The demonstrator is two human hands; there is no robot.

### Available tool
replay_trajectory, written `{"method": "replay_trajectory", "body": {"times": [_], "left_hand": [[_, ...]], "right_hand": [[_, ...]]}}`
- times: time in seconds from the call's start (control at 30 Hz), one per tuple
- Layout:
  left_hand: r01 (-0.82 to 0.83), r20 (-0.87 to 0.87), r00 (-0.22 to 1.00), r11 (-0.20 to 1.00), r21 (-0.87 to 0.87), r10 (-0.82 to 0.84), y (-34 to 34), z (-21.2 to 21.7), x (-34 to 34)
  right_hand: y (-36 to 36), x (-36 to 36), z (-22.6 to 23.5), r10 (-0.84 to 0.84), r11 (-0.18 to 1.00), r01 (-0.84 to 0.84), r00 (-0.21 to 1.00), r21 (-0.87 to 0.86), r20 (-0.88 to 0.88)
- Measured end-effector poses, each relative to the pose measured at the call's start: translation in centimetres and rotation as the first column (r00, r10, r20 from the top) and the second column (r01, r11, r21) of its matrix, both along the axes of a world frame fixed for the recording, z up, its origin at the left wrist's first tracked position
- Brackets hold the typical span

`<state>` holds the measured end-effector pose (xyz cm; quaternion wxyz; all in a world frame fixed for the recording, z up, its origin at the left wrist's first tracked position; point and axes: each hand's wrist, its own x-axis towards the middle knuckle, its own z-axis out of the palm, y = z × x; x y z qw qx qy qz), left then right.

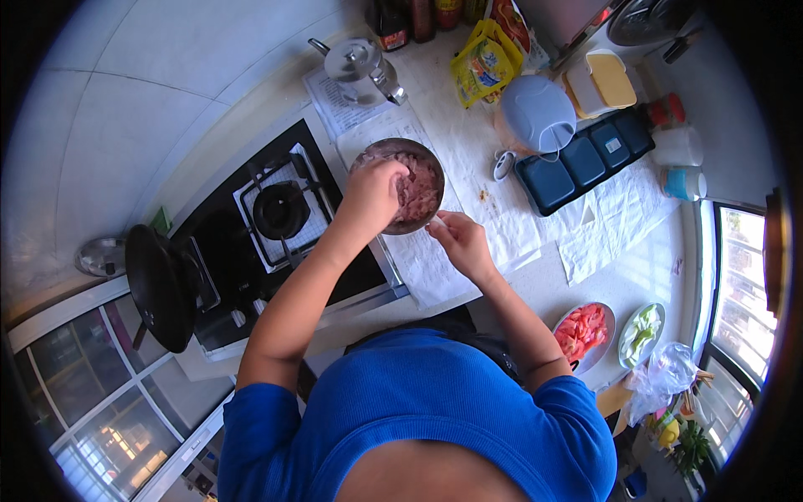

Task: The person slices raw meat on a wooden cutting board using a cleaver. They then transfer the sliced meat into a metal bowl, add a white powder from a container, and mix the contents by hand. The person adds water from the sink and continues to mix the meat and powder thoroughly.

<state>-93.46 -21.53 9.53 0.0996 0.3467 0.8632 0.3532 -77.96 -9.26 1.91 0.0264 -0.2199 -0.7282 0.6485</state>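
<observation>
A round metal bowl (441, 185) stands on the paper-covered counter and holds pinkish raw meat (421, 186). My left hand (374, 196) reaches over the bowl's left side, its bent fingers in the meat; the fingertips are partly hidden. At the bowl's lower right rim, my right hand (462, 241) pinches the edge between thumb and fingers. Just left of the bowl is a black gas stove (219, 240).
A black wok (157, 289) sits on the stove's left burner. Behind the bowl stand a steel pot (355, 71) and a yellow bag (485, 65). To the right are a dark compartment box (585, 165), a plate of cut tomatoes (583, 332) and a plate of green slices (641, 335).
</observation>
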Motion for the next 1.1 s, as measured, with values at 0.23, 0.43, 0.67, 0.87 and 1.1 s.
{"method": "replay_trajectory", "body": {"times": [0.23, 0.43, 0.67, 0.87, 1.1], "left_hand": [[0.166, 0.122, 0.983, 0.954, -0.251, -0.139, 0.6, -6.0, 0.7], [0.171, 0.201, 0.971, 0.965, -0.198, -0.131, 0.3, -4.4, -0.7], [0.020, 0.596, 0.803, 1.000, 0.012, -0.023, 0.3, -0.7, -1.3], [-0.495, 0.975, 0.004, 0.846, 0.197, -0.224, -0.8, -2.4, -2.2], [-0.569, 0.958, -0.085, 0.802, 0.180, -0.275, -1.0, -4.1, -2.9]], "right_hand": [[1.4, -0.3, 0.5, 0.028, 0.993, -0.028, 1.000, 0.114, 0.004], [2.5, 0.5, 0.8, 0.090, 0.993, -0.093, 0.995, 0.072, 0.048], [4.7, 2.0, 4.0, 0.199, 0.946, -0.217, 0.975, 0.242, 0.097], [3.4, 4.7, 7.0, 0.226, 0.952, -0.239, 0.970, 0.191, 0.086], [1.6, 12.8, 10.5, 0.230, 0.919, -0.250, 0.968, 0.305, 0.102]]}}
